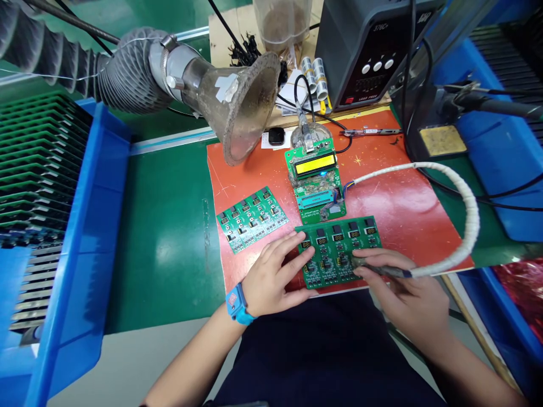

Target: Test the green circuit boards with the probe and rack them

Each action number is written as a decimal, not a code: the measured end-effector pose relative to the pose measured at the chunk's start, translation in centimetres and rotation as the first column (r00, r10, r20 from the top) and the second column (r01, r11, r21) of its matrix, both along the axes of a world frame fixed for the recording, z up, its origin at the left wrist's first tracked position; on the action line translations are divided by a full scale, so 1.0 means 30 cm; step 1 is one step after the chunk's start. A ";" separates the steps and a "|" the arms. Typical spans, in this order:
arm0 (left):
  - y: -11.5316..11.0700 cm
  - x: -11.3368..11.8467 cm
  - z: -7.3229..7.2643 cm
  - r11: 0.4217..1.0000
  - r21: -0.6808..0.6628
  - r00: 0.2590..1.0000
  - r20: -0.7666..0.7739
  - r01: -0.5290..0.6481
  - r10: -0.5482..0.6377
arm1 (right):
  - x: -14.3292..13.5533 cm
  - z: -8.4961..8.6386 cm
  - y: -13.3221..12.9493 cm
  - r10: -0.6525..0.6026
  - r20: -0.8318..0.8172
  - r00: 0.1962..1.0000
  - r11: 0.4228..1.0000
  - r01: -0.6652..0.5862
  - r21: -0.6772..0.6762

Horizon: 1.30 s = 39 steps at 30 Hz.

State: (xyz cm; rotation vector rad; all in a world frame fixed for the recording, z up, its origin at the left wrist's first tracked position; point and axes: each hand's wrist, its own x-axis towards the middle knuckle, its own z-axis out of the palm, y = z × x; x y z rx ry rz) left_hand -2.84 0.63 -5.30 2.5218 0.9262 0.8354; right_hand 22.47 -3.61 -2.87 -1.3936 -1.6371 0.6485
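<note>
A green circuit board panel [331,257] with several small displays lies on the red mat, close to its front edge. My left hand [275,274] rests on the panel's left side, fingers spread. My right hand [407,291] pinches a dark probe [384,271] wired to a white wrapped cable [470,209]; its tip meets the panel right of the middle, partly hidden by my fingers. Just behind the panel is a programmer board [316,181] with a lit yellow screen and a teal socket. Another circuit panel [252,220] lies to the left.
A fume extractor funnel [250,107] hangs over the mat's back left. At the back right stands a soldering station [373,56], with a yellow sponge [443,140] beside it. Blue bins [80,271] with racked boards stand left; another blue bin [487,141] is right.
</note>
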 end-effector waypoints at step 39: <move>-0.003 -0.002 -0.005 1.000 -0.030 1.000 0.013 0.003 -0.003 | -0.004 0.009 0.002 -0.002 -0.028 1.000 1.000 0.002 -0.017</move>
